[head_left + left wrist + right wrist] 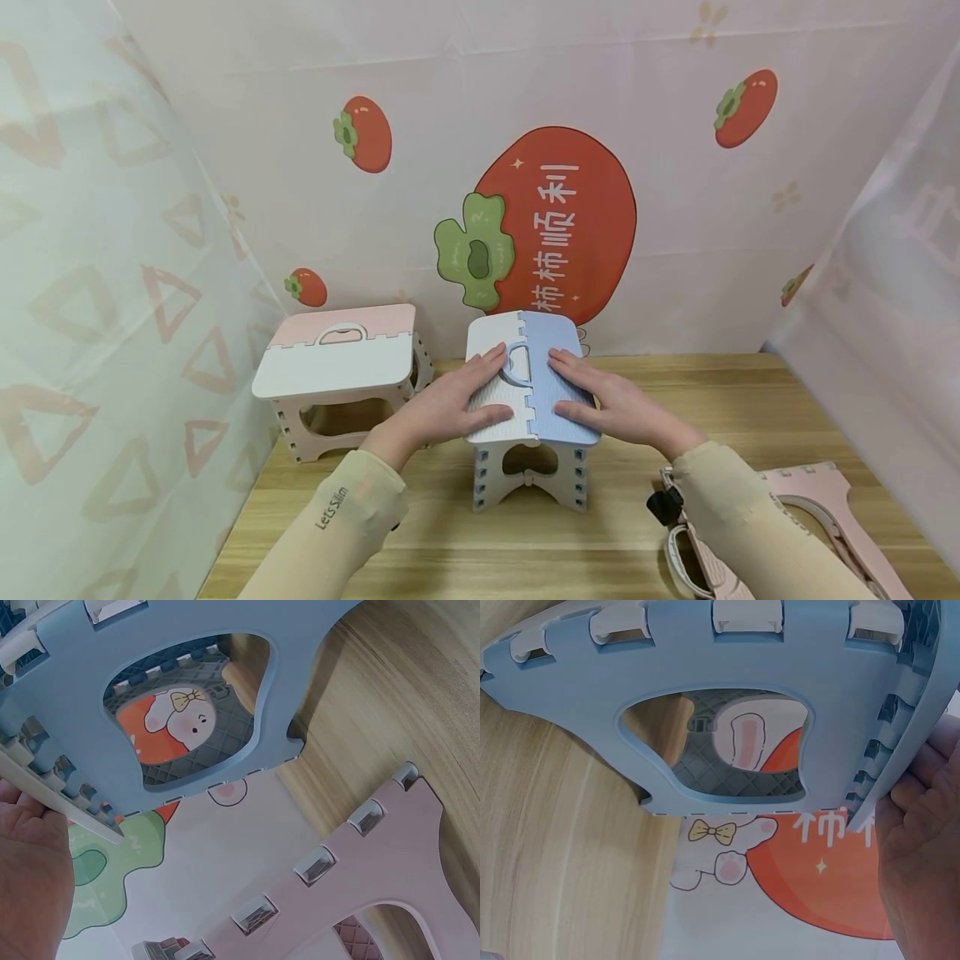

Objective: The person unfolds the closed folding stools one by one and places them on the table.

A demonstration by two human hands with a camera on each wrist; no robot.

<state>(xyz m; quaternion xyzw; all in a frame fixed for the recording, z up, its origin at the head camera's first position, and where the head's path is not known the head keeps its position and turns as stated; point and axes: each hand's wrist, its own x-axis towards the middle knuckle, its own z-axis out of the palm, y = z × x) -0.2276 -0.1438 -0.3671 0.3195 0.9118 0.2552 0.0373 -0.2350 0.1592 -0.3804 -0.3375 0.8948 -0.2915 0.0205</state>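
A small folding step stool stands upright on the table, its top split into a white half [491,327] and a light blue half [553,332], with a blue loop handle [513,380] at the seam. My left hand [452,398] rests on the white half, fingers extended beside the handle. On the blue half lies my right hand [615,404], its fingers straight and thumb spread. In the right wrist view, the blue side leg [727,675] stands unfolded below the top. The left wrist view also shows a blue leg panel [300,645] with a cut-out.
At the back left stands an unfolded pink-and-white stool [330,371]. A folded pink stool [825,492] lies at the front right, partly behind my right sleeve [742,517]. Behind the wood-grain table [450,550] hangs a cloth printed with persimmons [585,225].
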